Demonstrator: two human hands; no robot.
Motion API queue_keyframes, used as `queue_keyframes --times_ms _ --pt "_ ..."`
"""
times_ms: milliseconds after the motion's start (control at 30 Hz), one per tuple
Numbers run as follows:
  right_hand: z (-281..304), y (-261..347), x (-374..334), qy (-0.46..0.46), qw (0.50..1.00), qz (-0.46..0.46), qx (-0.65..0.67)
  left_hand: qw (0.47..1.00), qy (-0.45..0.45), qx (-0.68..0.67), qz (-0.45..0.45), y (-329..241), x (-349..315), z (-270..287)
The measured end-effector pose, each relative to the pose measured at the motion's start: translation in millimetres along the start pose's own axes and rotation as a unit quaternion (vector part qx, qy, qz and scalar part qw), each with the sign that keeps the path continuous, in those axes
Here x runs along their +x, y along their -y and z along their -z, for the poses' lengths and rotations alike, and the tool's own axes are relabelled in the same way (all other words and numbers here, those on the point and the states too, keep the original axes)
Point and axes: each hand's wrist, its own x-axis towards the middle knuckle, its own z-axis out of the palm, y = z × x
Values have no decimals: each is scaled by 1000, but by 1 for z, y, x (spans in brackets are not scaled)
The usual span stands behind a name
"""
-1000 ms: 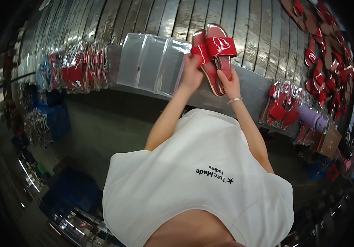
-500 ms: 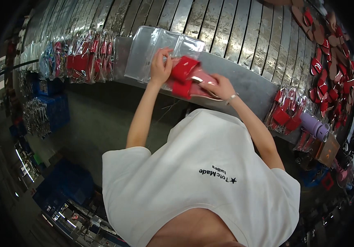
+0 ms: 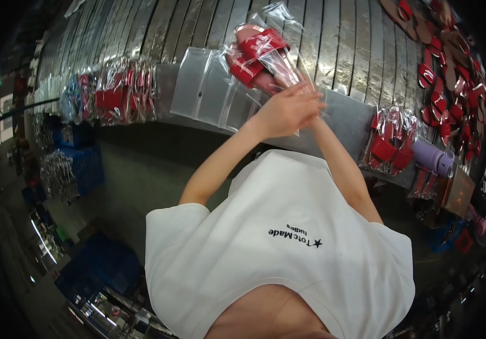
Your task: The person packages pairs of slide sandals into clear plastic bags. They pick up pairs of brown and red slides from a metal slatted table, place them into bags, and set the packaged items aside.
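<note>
A pair of red slide sandals (image 3: 268, 44) with pink insoles lies inside a clear plastic bag (image 3: 284, 18), tilted over the metal slats. Both my hands meet at the heel end nearest me, one overlapping the other. My left hand (image 3: 288, 112) reaches across from the left, its fingers curled at the bag's near end. Partly hidden behind it, my right hand (image 3: 309, 92) is closed about the sandals' heels. Flat clear bags (image 3: 197, 85) lie on the grey ledge to the left of the sandals.
Bagged red sandals (image 3: 118, 96) stand in a row at the left. More bagged sandals (image 3: 391, 141) sit to the right, beside a purple roll (image 3: 432, 158). Loose red sandals (image 3: 446, 101) pile up at the far right. The slatted metal surface (image 3: 333, 39) stretches beyond the ledge (image 3: 347, 121).
The sandals have moved away from me and up and are now inside a clear bag. My left hand has swung right from the flat bags to meet my right hand at the heels.
</note>
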Motion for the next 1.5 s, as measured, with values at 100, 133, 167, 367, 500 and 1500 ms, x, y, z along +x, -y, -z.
queue_keyframes --times_ms 100,133,167,367,500,1500 --pt "35 33 14 -127 990 0 59 981 -140 37 133 -11 2 -14" --pt "44 53 15 -183 976 -28 112 951 -189 -46 239 -10 2 -27" --pt "55 58 17 -215 966 -101 105 904 -246 -122 327 -10 3 -39" --pt "75 43 -2 -246 924 -138 258 686 -154 -612 362 0 -21 -99" --pt "93 -109 -32 -199 945 -256 40 562 -91 -619 541 37 -57 -140" --pt "232 -76 -185 178 936 -263 -153 966 3 4 258 9 -94 -61"
